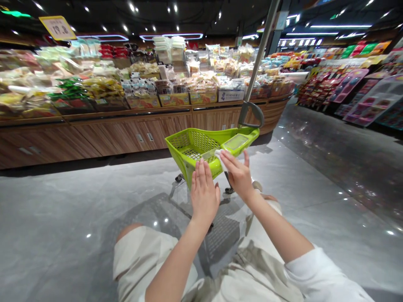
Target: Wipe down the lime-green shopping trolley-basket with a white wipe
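A small lime-green shopping cart (179, 144) stands on the floor in front of my knees, its basket holding nothing I can see. My left hand (205, 193) lies flat against the near rim, fingers stretched out and side by side. Further right, my right hand (238, 173) presses a white wipe (219, 154) to the same rim, close to the clear-topped panel (234, 142). Part of the wipe is hidden under the fingers. At the cart's right end rise a grey handle (256, 114) and a tall metal pole (261, 46).
A long wooden display counter (126, 134) heaped with packaged snacks runs behind the cart. Shelves with hanging goods (321, 84) stand at the right. A yellow-edged price sign (57, 28) hangs upper left. Grey shiny floor (63, 218) surrounds me.
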Available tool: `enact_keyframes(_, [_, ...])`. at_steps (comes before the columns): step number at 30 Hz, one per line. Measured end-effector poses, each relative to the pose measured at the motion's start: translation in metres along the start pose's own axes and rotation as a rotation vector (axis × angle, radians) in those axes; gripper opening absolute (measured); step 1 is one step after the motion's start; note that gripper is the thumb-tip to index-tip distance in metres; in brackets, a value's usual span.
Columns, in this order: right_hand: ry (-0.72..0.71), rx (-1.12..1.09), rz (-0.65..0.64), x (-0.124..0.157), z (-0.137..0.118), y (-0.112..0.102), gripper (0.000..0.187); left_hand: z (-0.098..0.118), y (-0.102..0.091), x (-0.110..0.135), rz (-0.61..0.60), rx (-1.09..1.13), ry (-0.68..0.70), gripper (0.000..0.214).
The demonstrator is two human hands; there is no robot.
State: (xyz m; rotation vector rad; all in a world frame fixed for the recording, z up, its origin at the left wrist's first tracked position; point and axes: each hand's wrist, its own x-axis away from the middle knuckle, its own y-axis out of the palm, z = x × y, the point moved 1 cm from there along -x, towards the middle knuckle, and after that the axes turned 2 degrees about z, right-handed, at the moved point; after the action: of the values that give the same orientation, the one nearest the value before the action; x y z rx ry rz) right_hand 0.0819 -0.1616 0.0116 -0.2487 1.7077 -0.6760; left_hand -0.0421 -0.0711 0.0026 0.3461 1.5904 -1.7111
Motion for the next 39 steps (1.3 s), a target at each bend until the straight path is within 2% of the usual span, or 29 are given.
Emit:
enact_keyframes(3, [-0.107,-0.058,-0.079,0.004,-0.020,0.000,0.051,-0.002,0.002,0.001,0.011,0.014,0.012,0.084])
enact_keyframes(5, [-0.113,-0.057,-0.082,0.004,-0.013,-0.001,0.051,-0.004,0.001,0.001,0.007,0.016,0.022,0.084])
enact_keyframes(8, [-0.021,-0.011,-0.002,0.000,0.011,-0.003,0.050,-0.003,0.000,0.001,-0.011,0.017,0.026,0.086])
enact_keyframes(10, [0.024,0.009,0.047,-0.002,0.014,-0.001,0.049,-0.002,0.000,0.000,-0.014,0.017,0.022,0.088])
enact_keyframes(14, [-0.081,-0.064,-0.017,0.002,-0.018,0.002,0.050,-0.002,0.003,0.001,0.004,0.014,0.014,0.087])
enact_keyframes(16, [-0.123,-0.082,-0.052,0.003,-0.022,0.000,0.050,-0.004,0.003,0.002,0.009,0.012,0.020,0.086])
enact_keyframes(20, [-0.026,-0.006,-0.002,0.000,0.011,-0.001,0.050,-0.006,0.001,0.002,-0.006,-0.003,0.036,0.086])
enact_keyframes(22, [0.042,0.029,0.047,-0.002,0.018,0.000,0.050,-0.005,0.001,0.001,-0.011,-0.011,0.034,0.087])
enact_keyframes(24, [0.036,0.011,0.045,-0.001,0.007,0.003,0.052,-0.004,0.001,0.001,-0.007,-0.013,0.024,0.087])
enact_keyframes(28, [-0.121,-0.096,-0.046,0.004,-0.021,0.004,0.052,-0.005,0.001,0.001,0.002,-0.022,0.024,0.085])
enact_keyframes(30, [-0.127,-0.092,-0.036,0.002,-0.011,0.001,0.052,-0.006,0.000,0.001,0.000,-0.020,0.032,0.085])
enact_keyframes(34, [0.007,-0.008,0.060,-0.003,0.016,0.001,0.052,-0.005,-0.001,0.000,-0.014,-0.015,0.044,0.086])
enact_keyframes(36, [0.011,-0.012,0.067,-0.003,0.009,0.003,0.054,-0.005,0.000,0.000,-0.012,-0.013,0.038,0.085])
enact_keyframes(39, [-0.095,-0.074,-0.015,0.000,-0.013,0.005,0.055,-0.005,0.000,0.000,0.002,-0.013,0.027,0.083])
